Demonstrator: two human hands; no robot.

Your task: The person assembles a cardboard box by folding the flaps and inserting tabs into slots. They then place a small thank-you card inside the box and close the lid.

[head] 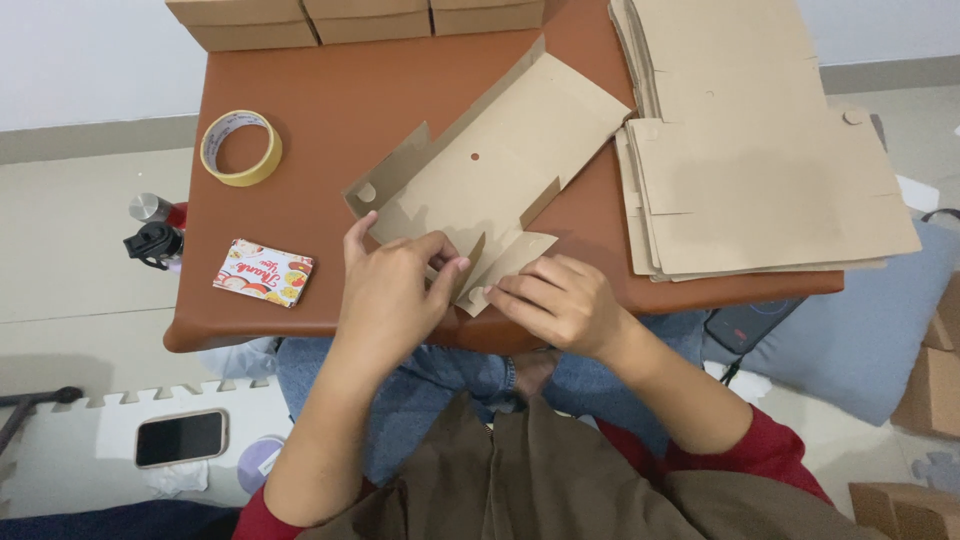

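Note:
A flat brown cardboard box blank (500, 160) lies diagonally on the reddish-brown table (340, 100), its long side flap raised. My left hand (395, 285) pinches the blank's near end, thumb and fingers on a small upturned flap. My right hand (555, 300) presses fingertips on the neighbouring end flap (510, 258) at the table's front edge. Both hands touch the same blank, a few centimetres apart.
A stack of flat blanks (760, 150) fills the table's right side. Folded boxes (360, 20) line the far edge. A tape roll (241, 148) and colourful card pack (264, 272) lie left. On the floor: phone (181, 438), bottle (155, 235), grey cushion (870, 330).

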